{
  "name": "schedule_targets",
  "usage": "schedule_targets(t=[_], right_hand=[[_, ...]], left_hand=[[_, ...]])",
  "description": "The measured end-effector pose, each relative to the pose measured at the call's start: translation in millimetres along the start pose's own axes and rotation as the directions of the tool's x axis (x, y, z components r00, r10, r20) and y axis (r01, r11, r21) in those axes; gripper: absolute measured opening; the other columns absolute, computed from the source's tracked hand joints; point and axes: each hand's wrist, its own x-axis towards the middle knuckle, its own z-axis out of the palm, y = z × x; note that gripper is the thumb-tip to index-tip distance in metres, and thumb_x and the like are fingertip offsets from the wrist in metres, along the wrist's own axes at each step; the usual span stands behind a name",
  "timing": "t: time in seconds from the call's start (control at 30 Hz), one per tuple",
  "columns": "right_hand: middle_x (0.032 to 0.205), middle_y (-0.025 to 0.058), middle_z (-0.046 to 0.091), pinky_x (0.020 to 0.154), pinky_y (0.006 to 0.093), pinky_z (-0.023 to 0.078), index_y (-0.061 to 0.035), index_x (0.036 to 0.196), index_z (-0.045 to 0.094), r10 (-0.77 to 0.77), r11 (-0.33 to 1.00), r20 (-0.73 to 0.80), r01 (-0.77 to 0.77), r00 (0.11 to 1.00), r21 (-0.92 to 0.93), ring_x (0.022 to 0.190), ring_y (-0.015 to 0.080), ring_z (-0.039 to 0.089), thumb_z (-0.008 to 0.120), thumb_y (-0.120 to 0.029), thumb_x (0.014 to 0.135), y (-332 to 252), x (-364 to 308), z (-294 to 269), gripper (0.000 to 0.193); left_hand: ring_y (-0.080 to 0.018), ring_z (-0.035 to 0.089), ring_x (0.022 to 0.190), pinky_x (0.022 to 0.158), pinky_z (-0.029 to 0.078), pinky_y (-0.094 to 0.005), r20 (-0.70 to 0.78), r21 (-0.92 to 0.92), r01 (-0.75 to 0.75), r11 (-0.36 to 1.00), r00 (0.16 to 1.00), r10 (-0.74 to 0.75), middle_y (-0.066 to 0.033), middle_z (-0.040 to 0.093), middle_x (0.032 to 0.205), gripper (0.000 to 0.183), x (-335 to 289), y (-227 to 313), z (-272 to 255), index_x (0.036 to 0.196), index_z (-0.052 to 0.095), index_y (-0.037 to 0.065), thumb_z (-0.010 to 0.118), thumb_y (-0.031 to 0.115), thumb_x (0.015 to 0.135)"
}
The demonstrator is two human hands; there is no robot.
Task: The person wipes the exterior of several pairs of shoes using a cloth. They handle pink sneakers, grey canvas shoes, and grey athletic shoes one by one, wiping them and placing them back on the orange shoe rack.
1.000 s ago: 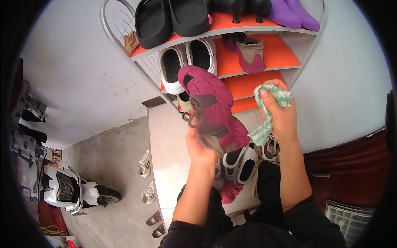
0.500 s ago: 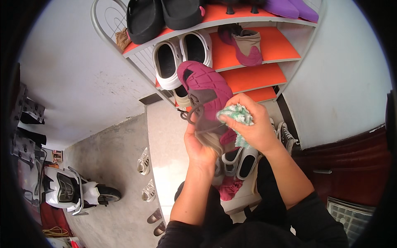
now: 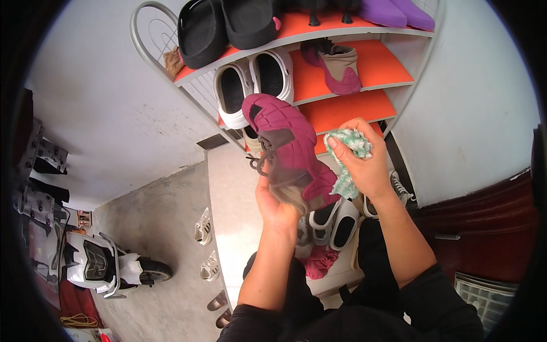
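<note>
My left hand [image 3: 276,208] grips a sneaker [image 3: 293,134] by its beige heel end, the toe tipped up and away from me. The sneaker has a thick magenta sole that wraps up its side, a grey-brown upper and dark looped laces. Bunched in my right hand [image 3: 367,162] is a green-and-white fluffy cloth [image 3: 348,145], one end hanging down. A gap separates the cloth from the sneaker's side. A similar beige and magenta sneaker [image 3: 342,71] stands on the shoe rack [image 3: 382,60] ahead.
White clogs [image 3: 232,94], black clogs [image 3: 202,34] and purple shoes [image 3: 393,11] sit on the rack's orange shelves. Beneath my hands are more shoes [image 3: 344,225] and a crumpled magenta cloth [image 3: 320,262]. A white scooter [image 3: 105,262] stands at left, a dark red door [image 3: 473,222] at right.
My right hand has drawn the cloth away from the sneaker, to the right. The left hand keeps its hold, with the sneaker slightly lower in view.
</note>
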Motion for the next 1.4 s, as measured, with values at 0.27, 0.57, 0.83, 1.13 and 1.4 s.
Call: schedule_targets(t=[0.27,0.57,0.83,1.13,1.4], right_hand=[[0.078,0.0050,0.055,0.059,0.0251,0.043,-0.0037,0.089,0.054,-0.287,0.939,-0.047,0.271,0.957,-0.211,0.063,0.0155,0.055,0.069,-0.003,0.075,-4,0,6,0.021],[0.079,0.0065,0.055,0.053,0.0367,0.044,-0.0076,0.086,0.053,-0.406,0.760,-0.016,0.328,0.914,-0.560,0.067,0.0293,0.058,0.066,0.001,0.064,-2,2,2,0.026],[0.078,0.0079,0.055,0.058,0.0295,0.046,-0.0032,0.086,0.054,-0.277,0.937,-0.133,0.237,0.952,-0.257,0.066,0.0240,0.058,0.067,0.005,0.068,-2,5,-7,0.024],[0.089,0.0096,0.055,0.062,0.0285,0.045,-0.0022,0.085,0.054,-0.442,0.845,-0.085,0.382,0.893,-0.374,0.072,0.0227,0.058,0.071,0.004,0.067,-10,6,-3,0.025],[0.087,0.0087,0.057,0.064,0.0258,0.045,-0.0013,0.087,0.052,-0.415,0.891,-0.134,0.372,0.900,-0.261,0.073,0.0167,0.057,0.069,0.002,0.072,3,11,-9,0.024]], left_hand=[[-0.0288,0.052,0.113,0.098,0.040,-0.0446,0.001,0.323,-0.089,0.942,0.996,0.093,-0.0115,0.055,0.122,0.035,1,-15,-7,0.119,0.052,0.003,0.048,0.023,0.091],[-0.0286,0.054,0.111,0.098,0.041,-0.0434,-0.117,0.347,-0.159,0.924,0.971,0.211,-0.0141,0.058,0.118,0.032,6,-26,-10,0.116,0.055,0.000,0.046,0.018,0.091],[-0.0245,0.051,0.115,0.096,0.042,-0.0385,-0.167,0.455,-0.165,0.875,0.949,0.266,-0.0106,0.054,0.125,0.037,8,-27,-10,0.123,0.051,0.002,0.052,0.018,0.090],[-0.0226,0.050,0.113,0.093,0.043,-0.0383,-0.197,0.480,-0.129,0.868,0.948,0.250,-0.0103,0.051,0.125,0.040,0,-35,-6,0.126,0.048,0.005,0.054,0.021,0.090],[-0.0230,0.051,0.111,0.089,0.044,-0.0361,-0.227,0.519,-0.087,0.850,0.945,0.235,-0.0094,0.051,0.125,0.042,0,-30,-7,0.128,0.047,0.008,0.054,0.023,0.090]])
